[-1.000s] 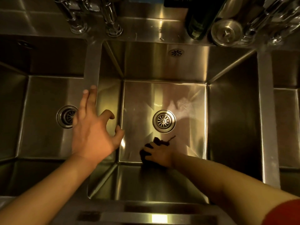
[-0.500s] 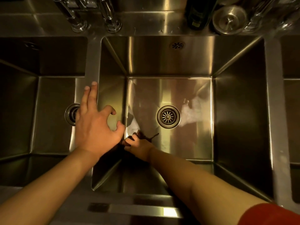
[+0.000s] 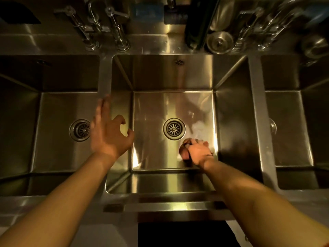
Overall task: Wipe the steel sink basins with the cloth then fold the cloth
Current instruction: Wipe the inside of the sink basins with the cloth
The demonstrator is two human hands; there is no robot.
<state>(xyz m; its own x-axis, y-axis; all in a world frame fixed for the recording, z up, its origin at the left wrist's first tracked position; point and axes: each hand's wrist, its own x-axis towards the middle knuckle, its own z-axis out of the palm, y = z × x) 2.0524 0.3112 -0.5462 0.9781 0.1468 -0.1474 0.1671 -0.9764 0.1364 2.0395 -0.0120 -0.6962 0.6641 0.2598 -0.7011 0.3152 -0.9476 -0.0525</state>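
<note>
Steel all round: three basins in a row under warm, dim light, taps (image 3: 106, 31) and a dark bottle (image 3: 197, 24) on the back ledge, with a steel cup (image 3: 219, 41) beside it.

Middle basin (image 3: 231, 122) is the one in work. Right hand (image 3: 198, 153) is down on its floor, near the front right corner, fingers curled over the cloth (image 3: 185, 151) and pressing it to the steel. Cloth is dark, bunched into a small wad; only a little shows at the hand's left edge, toward the drain (image 3: 174, 128). No long axis can be made out while it is balled up like this.

Left hand (image 3: 108, 134) holds nothing. It hovers over the divider (image 3: 104, 82) between left and middle basins, fingers spread and loosely bent, blurred at the tips. Whether it touches the divider, cannot tell.

Key relation: the cloth lies under the right hand, just right and forward of the drain, close to the right wall. Unwiped floor, by my reading, stretches away to the left and back, so the next stroke likely runs that way. Right hand is plainly the working one; left is well apart from the cloth.

A pale smear on the floor behind the right hand may be water or glare; hard to say. Left basin (image 3: 21, 122) and right basin (image 3: 306, 107) look untouched by the cloth at present, though their state cannot be judged in this light. Right basin is cut off at the frame edge. Folding is some way off.
</note>
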